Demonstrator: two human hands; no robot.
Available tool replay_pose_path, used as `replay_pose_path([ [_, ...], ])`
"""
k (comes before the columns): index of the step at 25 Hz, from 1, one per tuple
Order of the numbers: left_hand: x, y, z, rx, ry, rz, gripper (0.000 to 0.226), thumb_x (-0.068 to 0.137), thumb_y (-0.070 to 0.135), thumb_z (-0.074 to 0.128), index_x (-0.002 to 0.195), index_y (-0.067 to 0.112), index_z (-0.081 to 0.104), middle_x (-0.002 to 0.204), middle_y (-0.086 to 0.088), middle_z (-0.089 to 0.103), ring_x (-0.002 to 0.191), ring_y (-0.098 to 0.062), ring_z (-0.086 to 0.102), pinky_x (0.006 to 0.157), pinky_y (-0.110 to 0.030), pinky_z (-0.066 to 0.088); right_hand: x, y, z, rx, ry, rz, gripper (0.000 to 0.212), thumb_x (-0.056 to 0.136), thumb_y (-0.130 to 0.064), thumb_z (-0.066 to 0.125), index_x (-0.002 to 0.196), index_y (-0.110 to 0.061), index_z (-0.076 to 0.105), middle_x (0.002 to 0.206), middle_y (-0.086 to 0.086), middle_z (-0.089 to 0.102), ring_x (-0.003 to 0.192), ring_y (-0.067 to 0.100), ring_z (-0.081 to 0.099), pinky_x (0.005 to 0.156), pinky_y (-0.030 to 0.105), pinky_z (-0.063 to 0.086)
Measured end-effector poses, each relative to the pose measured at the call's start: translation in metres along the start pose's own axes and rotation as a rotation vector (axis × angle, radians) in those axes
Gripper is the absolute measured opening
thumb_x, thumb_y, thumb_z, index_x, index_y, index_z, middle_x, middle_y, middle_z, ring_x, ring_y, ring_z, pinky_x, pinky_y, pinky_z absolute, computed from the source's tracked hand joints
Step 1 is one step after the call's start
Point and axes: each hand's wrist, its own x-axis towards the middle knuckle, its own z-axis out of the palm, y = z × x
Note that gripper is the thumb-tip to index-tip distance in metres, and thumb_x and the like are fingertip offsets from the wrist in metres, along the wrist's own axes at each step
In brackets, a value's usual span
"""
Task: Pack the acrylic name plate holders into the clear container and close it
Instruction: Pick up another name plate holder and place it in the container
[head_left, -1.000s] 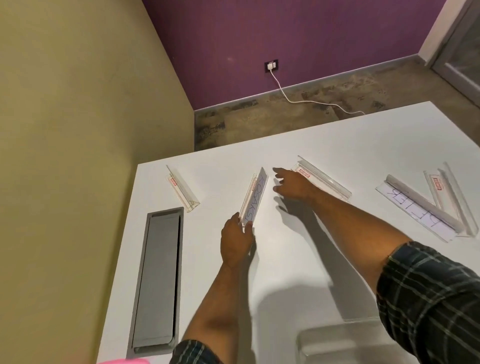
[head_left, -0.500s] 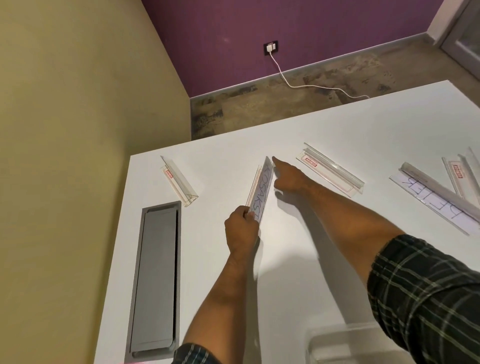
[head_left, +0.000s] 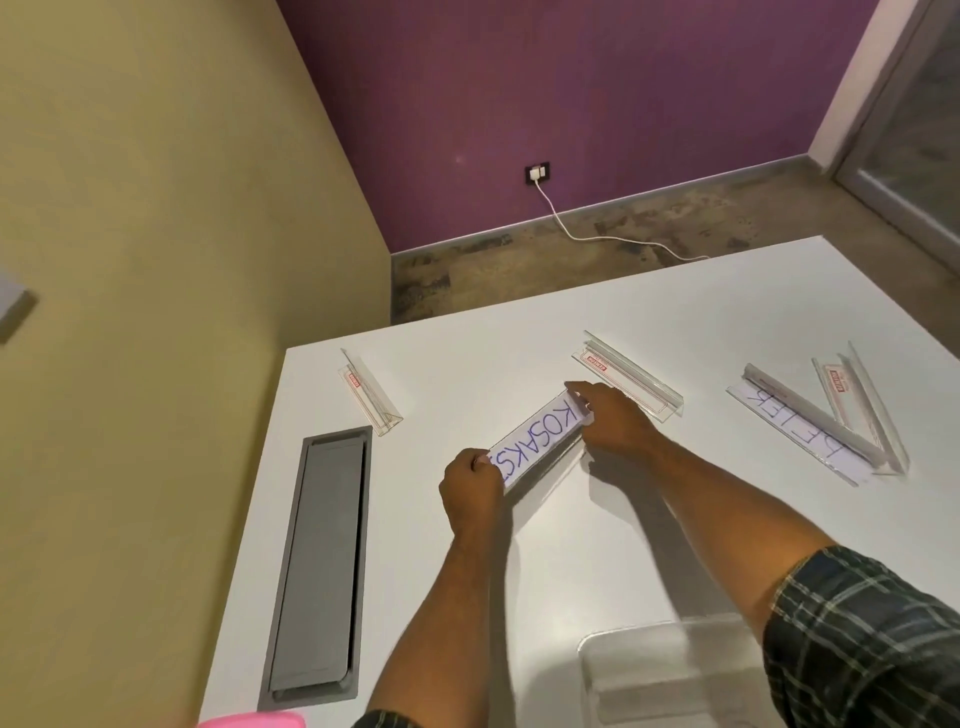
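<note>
An acrylic name plate holder with a handwritten paper insert (head_left: 535, 447) is held over the white table (head_left: 649, 312), its lettered face turned up toward me. My left hand (head_left: 470, 493) grips its near end and my right hand (head_left: 615, 426) pinches its far end. Three empty holders lie on the table: one at far left (head_left: 371, 397), one just behind my right hand (head_left: 631, 379), one at far right (head_left: 857, 402). Another holder with a lettered insert (head_left: 810, 431) lies beside that one. The clear container (head_left: 670, 670) sits near the front edge, partly hidden by my right sleeve.
A grey cable hatch (head_left: 317, 561) is set into the table on the left. A pink object (head_left: 249, 721) shows at the bottom edge. The yellow wall runs close along the table's left side; a white cord (head_left: 597, 236) lies on the floor beyond.
My right hand moved from the far holder onto the lettered holder's far end. Both hands have tipped that holder from standing on edge to face up and lifted it slightly.
</note>
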Motion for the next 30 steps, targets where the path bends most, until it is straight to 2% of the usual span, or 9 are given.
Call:
replay_pose_path([
  [9,-0.075,0.005,-0.033,0.031,-0.044,0.014,0.02,0.077,0.007,0.041,0.073,0.006,0.06,0.077,-0.013,0.073,0.079,-0.032,0.072,0.069,-0.035,0.055,-0.133,0.034,-0.004,0.234,0.032,-0.091,0.072,0.074,-0.001,0.069,0.137,-0.032,0.054,0.123,-0.004,0.06,0.09,0.009,0.062,0.08,0.019,0.05],
  [12,-0.095,0.006,-0.038,0.056,-0.128,0.016,0.02,0.082,0.003,0.042,0.074,0.002,0.06,0.076,-0.017,0.075,0.077,-0.032,0.075,0.075,-0.037,0.059,-0.171,0.05,-0.015,0.165,-0.008,-0.133,0.069,0.074,-0.027,0.083,0.135,-0.039,0.053,0.122,-0.014,0.058,0.092,0.001,0.061,0.084,0.02,0.05],
  [15,-0.116,0.006,-0.04,0.023,-0.207,-0.027,0.02,0.088,0.001,0.044,0.081,0.0,0.062,0.088,-0.021,0.073,0.092,-0.035,0.074,0.081,-0.044,0.06,-0.206,0.064,-0.031,-0.021,-0.066,-0.189,0.083,0.065,-0.066,0.08,0.138,-0.046,0.046,0.12,-0.021,0.05,0.099,0.002,0.059,0.085,0.027,0.05],
  [18,-0.132,0.014,-0.043,0.051,-0.349,-0.131,0.014,0.095,0.008,0.055,0.094,0.004,0.069,0.105,-0.015,0.068,0.114,-0.034,0.065,0.092,-0.037,0.053,-0.23,0.075,-0.038,-0.359,0.028,-0.307,0.091,0.066,-0.065,0.08,0.145,-0.041,0.042,0.129,-0.003,0.048,0.106,0.019,0.057,0.085,0.033,0.05],
  [19,-0.141,0.013,-0.044,0.123,-0.378,-0.114,0.014,0.095,0.01,0.057,0.097,0.004,0.07,0.107,-0.014,0.067,0.11,-0.032,0.064,0.094,-0.037,0.051,-0.236,0.076,-0.039,-0.45,0.081,-0.346,0.093,0.066,-0.063,0.081,0.147,-0.038,0.041,0.134,0.003,0.047,0.111,0.023,0.056,0.089,0.035,0.049],
  [21,-0.145,0.014,-0.043,0.02,-0.412,-0.196,0.018,0.091,-0.002,0.053,0.08,0.009,0.062,0.086,-0.012,0.061,0.08,-0.026,0.062,0.089,-0.041,0.058,-0.247,0.079,-0.042,-0.59,0.179,-0.428,0.093,0.066,-0.059,0.083,0.147,-0.033,0.044,0.144,0.011,0.046,0.121,0.029,0.053,0.097,0.04,0.046],
  [24,-0.158,0.008,-0.043,0.183,-0.58,-0.18,0.028,0.08,-0.011,0.041,0.065,0.01,0.052,0.067,-0.011,0.049,0.054,-0.02,0.048,0.065,-0.04,0.06,-0.266,0.082,-0.044,-0.662,0.201,-0.585,0.082,0.07,-0.053,0.083,0.14,-0.027,0.051,0.141,0.011,0.054,0.119,0.03,0.056,0.095,0.042,0.045],
  [27,-0.17,-0.002,-0.046,0.21,-0.76,-0.221,0.035,0.081,-0.007,0.039,0.057,0.013,0.053,0.068,-0.009,0.051,0.046,-0.019,0.055,0.058,-0.037,0.059,-0.281,0.087,-0.045,-0.591,0.121,-0.659,0.067,0.079,-0.053,0.076,0.137,-0.025,0.055,0.123,0.0,0.066,0.106,0.024,0.062,0.088,0.039,0.044],
  [30,-0.175,-0.014,-0.04,0.323,-0.835,-0.192,0.017,0.09,0.002,0.046,0.081,0.007,0.059,0.081,-0.012,0.055,0.058,-0.023,0.06,0.06,-0.036,0.061,-0.294,0.098,-0.049,-0.471,-0.001,-0.662,0.063,0.082,-0.055,0.073,0.135,-0.023,0.061,0.119,-0.001,0.068,0.102,0.021,0.062,0.084,0.036,0.045],
])
